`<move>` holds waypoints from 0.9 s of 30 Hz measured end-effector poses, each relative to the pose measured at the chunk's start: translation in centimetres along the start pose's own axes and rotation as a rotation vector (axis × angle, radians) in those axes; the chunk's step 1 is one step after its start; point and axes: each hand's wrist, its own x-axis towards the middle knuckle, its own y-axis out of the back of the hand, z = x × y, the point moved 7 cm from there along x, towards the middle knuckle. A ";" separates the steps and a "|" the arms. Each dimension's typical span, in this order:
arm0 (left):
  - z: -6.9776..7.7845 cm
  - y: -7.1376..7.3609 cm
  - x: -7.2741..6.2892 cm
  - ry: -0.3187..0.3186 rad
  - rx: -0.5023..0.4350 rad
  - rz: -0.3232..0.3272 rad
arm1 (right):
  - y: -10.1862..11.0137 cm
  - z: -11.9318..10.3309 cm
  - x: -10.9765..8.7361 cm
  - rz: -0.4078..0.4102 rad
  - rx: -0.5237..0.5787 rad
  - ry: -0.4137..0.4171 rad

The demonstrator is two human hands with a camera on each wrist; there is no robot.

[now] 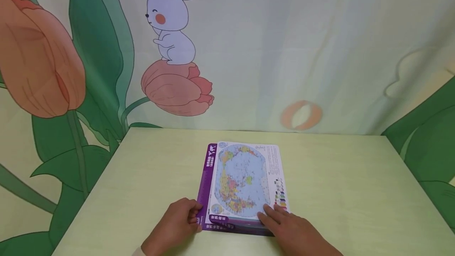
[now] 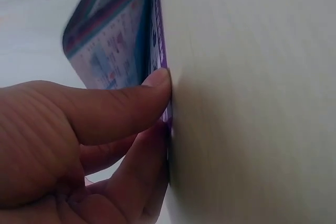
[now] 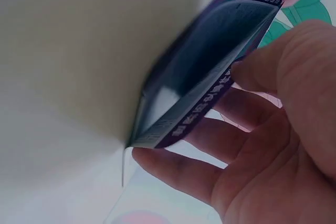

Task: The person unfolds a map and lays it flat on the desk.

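Observation:
A white sheet printed with a colourful world map [image 1: 241, 181] lies on a slightly larger purple-bordered sheet [image 1: 205, 187] near the table's front. My left hand [image 1: 177, 218] pinches the lower left edge of the purple-bordered sheet between thumb and fingers. At the lower right corner, the fingers of my right hand [image 1: 293, 228] lie over the map sheet. In the right wrist view, its thumb and fingers hold the purple edge of a raised sheet [image 3: 202, 106], with a gap beneath it. The left wrist view also shows a bent-up printed sheet [image 2: 107, 51].
The pale yellow-green tabletop [image 1: 341, 185] extends on both sides of the sheets. Behind it hangs a cloth backdrop [image 1: 249, 50] with a white rabbit [image 1: 174, 23] and large tulips [image 1: 40, 56].

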 end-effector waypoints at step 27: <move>-2.4 2.2 0.0 0.228 0.240 -0.026 | 7.6 5.7 -4.5 0.494 0.041 0.076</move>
